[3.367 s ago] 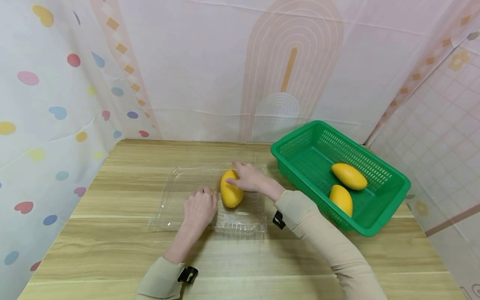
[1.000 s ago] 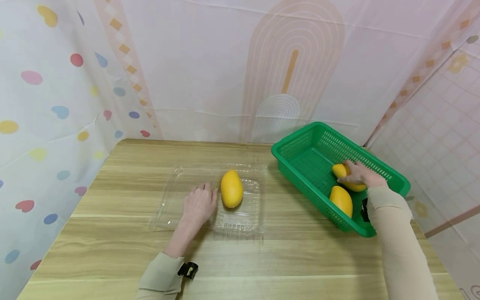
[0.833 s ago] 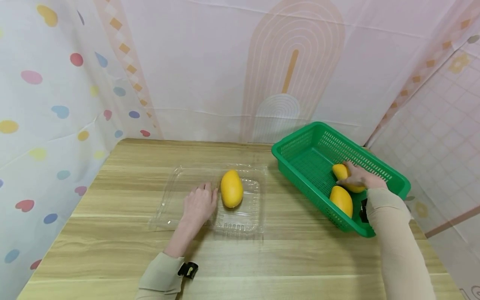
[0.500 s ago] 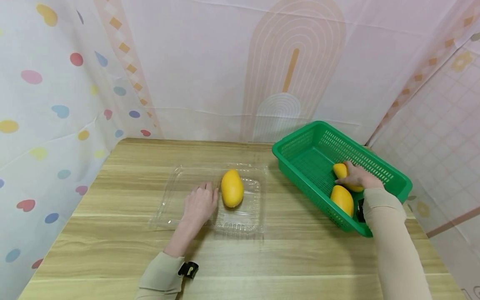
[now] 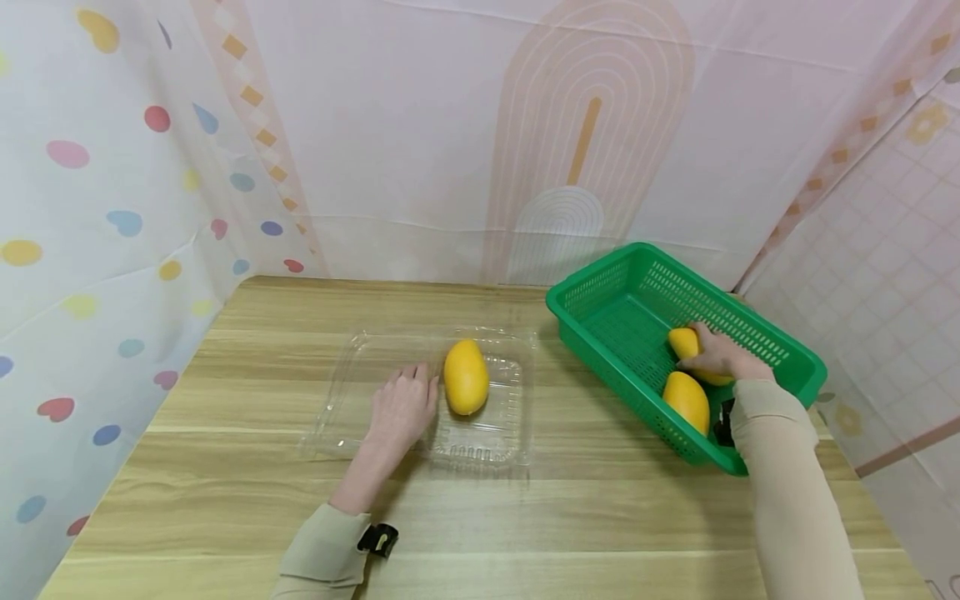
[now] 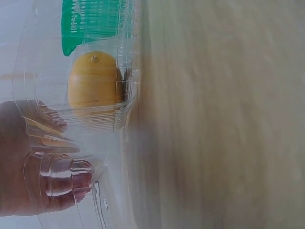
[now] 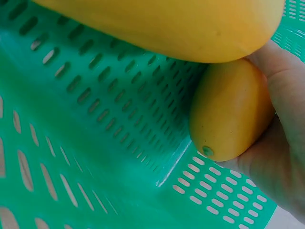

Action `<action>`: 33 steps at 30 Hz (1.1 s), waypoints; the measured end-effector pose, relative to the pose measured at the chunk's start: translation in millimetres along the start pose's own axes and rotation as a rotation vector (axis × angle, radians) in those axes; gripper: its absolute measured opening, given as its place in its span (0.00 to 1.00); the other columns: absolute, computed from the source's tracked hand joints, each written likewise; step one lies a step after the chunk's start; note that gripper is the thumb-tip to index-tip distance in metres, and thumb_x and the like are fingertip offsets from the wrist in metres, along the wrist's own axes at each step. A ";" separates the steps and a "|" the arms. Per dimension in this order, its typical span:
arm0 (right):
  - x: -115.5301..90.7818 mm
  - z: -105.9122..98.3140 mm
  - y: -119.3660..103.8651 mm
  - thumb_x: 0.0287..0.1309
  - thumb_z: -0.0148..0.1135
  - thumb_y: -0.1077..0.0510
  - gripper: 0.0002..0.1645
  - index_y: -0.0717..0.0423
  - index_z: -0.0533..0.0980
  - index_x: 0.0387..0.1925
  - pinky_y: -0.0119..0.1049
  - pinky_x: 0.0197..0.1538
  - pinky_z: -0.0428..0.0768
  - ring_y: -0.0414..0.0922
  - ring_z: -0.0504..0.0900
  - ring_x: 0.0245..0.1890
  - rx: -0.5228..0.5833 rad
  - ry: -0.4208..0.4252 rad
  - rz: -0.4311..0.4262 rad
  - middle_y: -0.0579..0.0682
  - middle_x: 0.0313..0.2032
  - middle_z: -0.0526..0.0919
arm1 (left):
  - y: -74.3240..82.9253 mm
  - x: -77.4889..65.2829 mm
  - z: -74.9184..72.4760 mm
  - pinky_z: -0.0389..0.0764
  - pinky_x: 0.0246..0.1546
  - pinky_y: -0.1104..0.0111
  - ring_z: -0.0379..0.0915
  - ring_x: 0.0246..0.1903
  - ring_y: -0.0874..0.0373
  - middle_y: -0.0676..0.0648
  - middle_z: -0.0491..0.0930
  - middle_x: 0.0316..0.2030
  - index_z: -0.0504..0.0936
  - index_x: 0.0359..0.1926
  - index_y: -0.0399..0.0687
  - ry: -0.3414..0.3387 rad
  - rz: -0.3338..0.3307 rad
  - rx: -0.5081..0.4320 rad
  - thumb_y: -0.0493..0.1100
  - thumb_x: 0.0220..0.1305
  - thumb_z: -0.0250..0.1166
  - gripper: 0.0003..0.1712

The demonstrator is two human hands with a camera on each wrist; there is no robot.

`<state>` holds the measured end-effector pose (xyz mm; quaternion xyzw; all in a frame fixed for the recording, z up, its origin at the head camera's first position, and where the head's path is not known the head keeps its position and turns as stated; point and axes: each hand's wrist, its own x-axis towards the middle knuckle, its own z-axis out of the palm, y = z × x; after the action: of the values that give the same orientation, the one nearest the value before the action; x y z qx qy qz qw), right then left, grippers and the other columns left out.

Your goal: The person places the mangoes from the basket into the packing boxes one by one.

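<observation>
A clear plastic clamshell box (image 5: 517,417) lies spread wide on the table, with one yellow mango (image 5: 466,377) in its right half. My left hand (image 5: 401,404) holds the box near the fold between its halves, fingers bent downward. Through the plastic in the left wrist view, the fingers (image 6: 62,186) show beside the ridged wall. My right hand (image 5: 723,354) reaches into the green basket (image 5: 600,350) and grips a mango (image 5: 684,342), thumb on one side and fingers on the other. Another mango (image 5: 686,402) lies nearer the basket's front wall; it looms large in the right wrist view.
The wooden table (image 5: 247,517) meets a printed cloth wall (image 5: 405,133) at the back, with more cloth on both sides. The basket stands at the back right, its perforated walls rising around the right hand.
The right hand has let go of the mango in the box and moved right into the basket, where its fingers have settled round another mango. The left hand stays at the box.
</observation>
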<state>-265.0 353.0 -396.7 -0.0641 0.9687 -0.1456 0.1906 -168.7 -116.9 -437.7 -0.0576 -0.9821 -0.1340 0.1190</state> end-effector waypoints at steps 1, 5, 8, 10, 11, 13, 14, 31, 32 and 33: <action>0.3 0.3 0.7 0.62 0.54 0.49 0.46 0.69 0.45 0.68 0.61 0.49 0.72 0.65 0.69 0.48 0.001 0.002 -0.001 0.77 0.56 0.63 | -0.1 0.0 0.2 0.82 0.29 0.56 0.78 0.35 0.44 0.37 0.82 0.38 0.77 0.44 0.35 0.004 0.001 -0.001 0.45 0.67 0.54 0.16; 0.0 0.0 3.0 0.63 0.55 0.49 0.46 0.68 0.44 0.69 0.60 0.49 0.72 0.65 0.69 0.49 0.014 0.013 -0.002 0.77 0.55 0.64 | 0.3 0.4 0.6 0.82 0.27 0.57 0.78 0.33 0.44 0.37 0.82 0.37 0.77 0.43 0.35 0.013 0.008 -0.003 0.44 0.67 0.55 0.15; -0.8 -2.5 2.9 0.62 0.55 0.49 0.46 0.67 0.45 0.69 0.58 0.46 0.73 0.63 0.69 0.47 0.019 0.030 -0.005 0.75 0.53 0.66 | 0.0 1.1 1.5 0.81 0.26 0.58 0.78 0.32 0.44 0.36 0.83 0.36 0.77 0.42 0.34 0.018 0.016 -0.003 0.44 0.66 0.56 0.15; -1.2 -4.9 2.2 0.62 0.56 0.50 0.45 0.67 0.45 0.68 0.55 0.43 0.74 0.62 0.70 0.45 0.019 0.047 -0.015 0.74 0.51 0.67 | -0.1 1.5 1.9 0.81 0.25 0.58 0.78 0.31 0.44 0.36 0.83 0.36 0.77 0.42 0.34 0.022 0.020 -0.003 0.44 0.66 0.56 0.15; -1.1 -6.1 1.5 0.62 0.56 0.50 0.45 0.67 0.46 0.68 0.54 0.42 0.74 0.61 0.70 0.44 0.017 0.057 -0.020 0.73 0.50 0.68 | -0.3 1.6 2.0 0.81 0.24 0.58 0.78 0.30 0.45 0.36 0.83 0.36 0.77 0.42 0.34 0.023 0.022 -0.003 0.44 0.66 0.56 0.15; -0.2 -8.5 -0.6 0.62 0.56 0.50 0.45 0.66 0.46 0.68 0.52 0.42 0.74 0.60 0.70 0.43 0.017 0.078 -0.033 0.72 0.50 0.68 | -0.5 1.8 2.0 0.81 0.24 0.58 0.78 0.30 0.45 0.36 0.83 0.35 0.77 0.41 0.34 0.024 0.023 -0.002 0.44 0.66 0.56 0.15; 0.2 -10.0 -1.8 0.62 0.56 0.49 0.45 0.66 0.46 0.68 0.52 0.42 0.74 0.60 0.70 0.43 0.014 0.088 -0.041 0.72 0.50 0.68 | -0.5 2.0 1.9 0.81 0.25 0.58 0.78 0.31 0.44 0.36 0.83 0.36 0.77 0.42 0.34 0.024 0.022 -0.004 0.44 0.66 0.56 0.15; 7.2 -41.4 -64.2 0.62 0.55 0.49 0.45 0.62 0.45 0.70 0.53 0.42 0.73 0.61 0.70 0.45 -0.009 0.226 -0.153 0.73 0.54 0.65 | -2.6 3.0 1.0 0.81 0.26 0.57 0.78 0.32 0.44 0.36 0.83 0.37 0.77 0.45 0.33 0.002 0.014 0.001 0.44 0.67 0.55 0.16; 7.1 -42.5 -69.5 0.62 0.55 0.49 0.46 0.62 0.44 0.70 0.52 0.41 0.73 0.61 0.70 0.44 -0.009 0.235 -0.161 0.73 0.53 0.65 | -2.7 3.1 1.1 0.81 0.25 0.57 0.78 0.32 0.44 0.36 0.83 0.37 0.77 0.46 0.33 0.001 0.013 0.001 0.44 0.67 0.55 0.17; 6.9 -43.5 -74.9 0.62 0.55 0.49 0.45 0.61 0.45 0.71 0.51 0.41 0.73 0.60 0.70 0.44 -0.010 0.242 -0.169 0.72 0.53 0.66 | -2.8 3.1 1.2 0.81 0.25 0.57 0.78 0.32 0.43 0.36 0.83 0.37 0.77 0.46 0.33 0.002 0.012 0.002 0.44 0.67 0.55 0.17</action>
<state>-283.1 291.8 -337.7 -0.1285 0.9764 -0.1630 0.0591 -172.4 -119.0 -438.7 -0.0634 -0.9817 -0.1326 0.1209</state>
